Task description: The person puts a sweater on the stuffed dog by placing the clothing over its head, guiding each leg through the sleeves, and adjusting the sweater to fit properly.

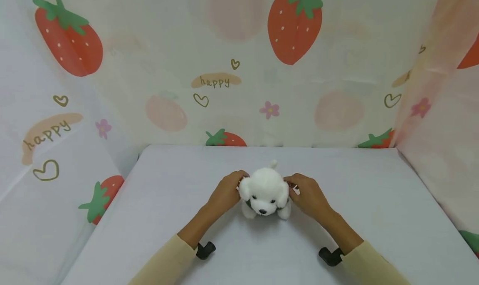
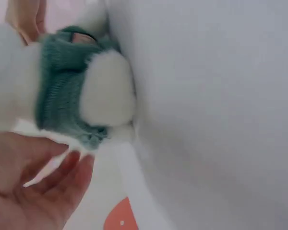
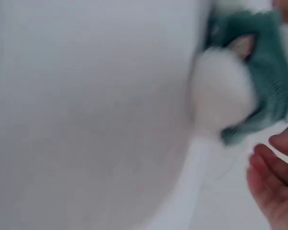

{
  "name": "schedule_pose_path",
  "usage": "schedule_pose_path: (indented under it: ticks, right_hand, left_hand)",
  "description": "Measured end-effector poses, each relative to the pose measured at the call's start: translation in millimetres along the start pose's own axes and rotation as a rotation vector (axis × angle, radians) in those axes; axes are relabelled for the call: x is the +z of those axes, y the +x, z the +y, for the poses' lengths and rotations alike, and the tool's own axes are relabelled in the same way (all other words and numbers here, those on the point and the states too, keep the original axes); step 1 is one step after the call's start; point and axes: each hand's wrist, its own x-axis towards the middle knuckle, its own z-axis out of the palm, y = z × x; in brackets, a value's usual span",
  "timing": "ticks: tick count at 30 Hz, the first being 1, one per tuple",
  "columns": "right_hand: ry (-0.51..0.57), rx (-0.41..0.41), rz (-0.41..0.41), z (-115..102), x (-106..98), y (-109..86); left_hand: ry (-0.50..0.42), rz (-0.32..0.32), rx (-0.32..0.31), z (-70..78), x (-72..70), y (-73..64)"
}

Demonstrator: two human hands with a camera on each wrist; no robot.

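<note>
A white plush dog (image 1: 263,191) in a green knitted sweater (image 2: 65,81) stands upright on the table, its dark nose toward me and its short tail at the back. My left hand (image 1: 228,190) is beside the dog's left-hand side in the head view, near the ear. In the left wrist view its loosely bent fingers lie close to the sweater without gripping it. On the other side is my right hand (image 1: 307,195), thumb and fingers loosely curved and apart. The right wrist view, blurred, shows a small gap between those fingertips (image 3: 259,165) and the sweater (image 3: 269,72).
A white cloth covers the table (image 1: 187,164). Behind it and at both sides hang pale curtains (image 1: 168,39) printed with strawberries, hearts and the word "happy". Each wrist wears a small black device (image 1: 206,250) below a beige sleeve (image 1: 164,264).
</note>
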Motion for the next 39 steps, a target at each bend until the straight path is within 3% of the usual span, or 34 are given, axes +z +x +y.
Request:
schedule_pose_path:
  ticks: [3, 5, 12, 18, 25, 30, 35, 37, 39]
  right_hand:
    - [0.152, 0.018, -0.086, -4, 1, -12.5]
    - [0.217, 0.042, -0.145, -6, 6, -17.3]
    - [0.214, 0.094, -0.136, -12, 27, -20.7]
    - [0.292, 0.189, -0.117, -17, 34, -22.6]
    - [0.314, 0.243, -0.108, -18, 35, -20.4]
    - [0.382, 0.28, -0.205, -7, 24, -17.6]
    - [0.563, 0.225, -0.369, 13, -5, -19.4]
    - [0.571, 0.235, -0.339, 19, -15, -19.0]
    - [0.517, 0.266, -0.26, 21, -20, -15.5]
  left_hand:
    - [-0.198, -0.068, -0.015, -4.4, -1.9, -14.2]
    - [-0.271, -0.107, -0.031, -7.0, 0.9, -18.5]
    - [-0.197, -0.115, -0.088, -3.2, 17.7, -11.1]
    - [-0.269, -0.21, -0.157, 0.2, 23.8, -14.1]
    - [-0.287, -0.235, -0.218, 2.9, 23.4, -15.2]
    - [-0.289, -0.28, -0.211, 1.1, 13.2, -13.8]
    - [-0.476, -0.351, -0.222, -14.8, -3.1, -19.7]
    - [-0.516, -0.323, -0.242, -21.2, -8.1, -19.9]
    - [-0.491, -0.267, -0.246, -25.2, -9.3, -16.4]
